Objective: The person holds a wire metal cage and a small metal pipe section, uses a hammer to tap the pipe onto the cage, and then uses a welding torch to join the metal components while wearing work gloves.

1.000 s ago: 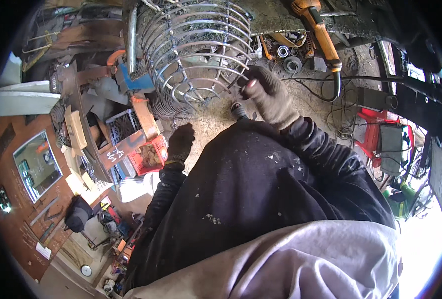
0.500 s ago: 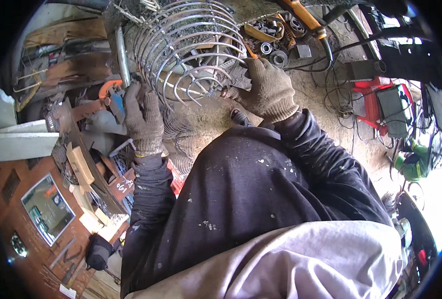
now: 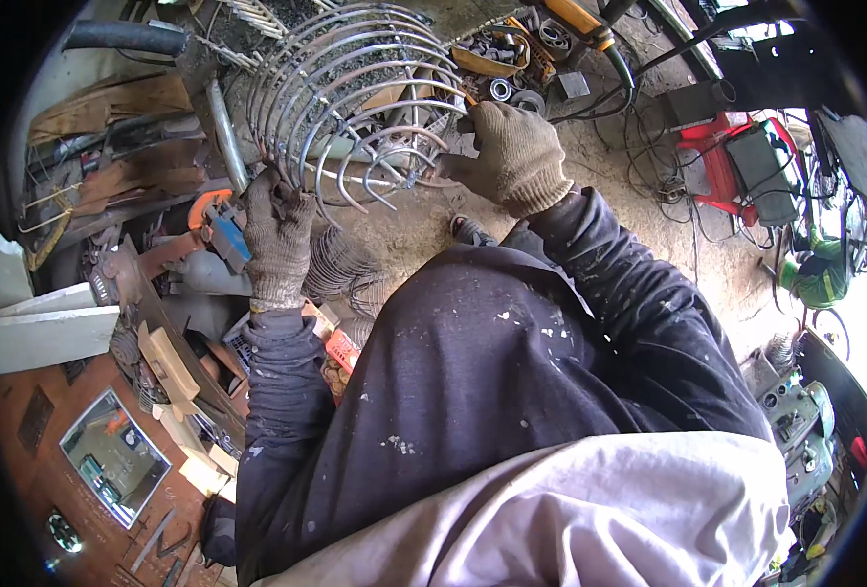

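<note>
A round cage of bent metal rods (image 3: pixel 340 98), its rings joined by crossing rods, stands in front of me at the top of the head view. My left hand (image 3: pixel 279 235), in a brown knit glove, is closed on its near left edge, with the fingers curled round a rod. At its right side my right hand (image 3: pixel 513 161), gloved the same way, grips the outer rods between thumb and fingers. Loose curved rod ends show between my hands. The fingertips of both hands are partly hidden by the glove backs. A metal pipe (image 3: pixel 226 137) slants down close to my left fingers.
Beyond my right hand lie a yellow tray of metal parts (image 3: pixel 492 64), a bearing (image 3: pixel 500 90) and an orange-handled tool (image 3: pixel 580 18). Stacked wire rings (image 3: pixel 337 264) stand below the cage. A red stool (image 3: pixel 712 166) and cables are at right, a wooden board (image 3: pixel 22 479) at left.
The whole view has shifted and turned slightly, so the surroundings sit differently in it. Both hands keep their grip on the cage, which has barely moved.
</note>
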Motion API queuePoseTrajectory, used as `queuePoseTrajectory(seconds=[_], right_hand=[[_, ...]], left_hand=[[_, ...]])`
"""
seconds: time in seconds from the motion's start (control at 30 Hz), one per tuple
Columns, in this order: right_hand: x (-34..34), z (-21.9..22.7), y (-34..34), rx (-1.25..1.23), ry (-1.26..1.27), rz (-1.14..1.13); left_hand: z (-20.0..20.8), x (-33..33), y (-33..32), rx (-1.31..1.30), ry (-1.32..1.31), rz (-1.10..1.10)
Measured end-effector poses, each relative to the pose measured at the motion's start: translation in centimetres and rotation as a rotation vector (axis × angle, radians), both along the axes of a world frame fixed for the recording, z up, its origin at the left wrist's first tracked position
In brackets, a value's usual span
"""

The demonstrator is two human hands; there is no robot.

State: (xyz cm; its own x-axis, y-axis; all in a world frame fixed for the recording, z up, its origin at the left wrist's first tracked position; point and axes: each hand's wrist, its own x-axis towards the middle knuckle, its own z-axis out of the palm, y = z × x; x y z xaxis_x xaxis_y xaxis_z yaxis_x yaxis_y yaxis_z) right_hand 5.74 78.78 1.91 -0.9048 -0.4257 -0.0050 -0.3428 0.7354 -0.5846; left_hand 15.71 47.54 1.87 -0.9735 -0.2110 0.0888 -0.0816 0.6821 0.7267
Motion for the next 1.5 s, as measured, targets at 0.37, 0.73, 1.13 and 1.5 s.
queuePoseTrajectory(seconds=[0.37, 0.73, 1.13, 1.5], right_hand=[[1.9, -1.2, -1.4, -0.134, -0.012, -0.097], [3.3, -2.4, -2.6, -0.323, 0.093, -0.250], [3.7, -1.9, -2.7, -0.301, 0.107, -0.266], [4.5, -2.4, -3.8, -0.303, 0.238, -0.280]], left_hand=[[-1.0, 0.2, 0.1, 0.201, 0.004, 0.064], [-0.9, 0.3, 0.6, 0.218, 0.020, 0.075], [-0.6, 0.0, 0.5, 0.217, 0.005, 0.048], [0.2, 0.0, 1.0, 0.136, -0.004, 0.049]])
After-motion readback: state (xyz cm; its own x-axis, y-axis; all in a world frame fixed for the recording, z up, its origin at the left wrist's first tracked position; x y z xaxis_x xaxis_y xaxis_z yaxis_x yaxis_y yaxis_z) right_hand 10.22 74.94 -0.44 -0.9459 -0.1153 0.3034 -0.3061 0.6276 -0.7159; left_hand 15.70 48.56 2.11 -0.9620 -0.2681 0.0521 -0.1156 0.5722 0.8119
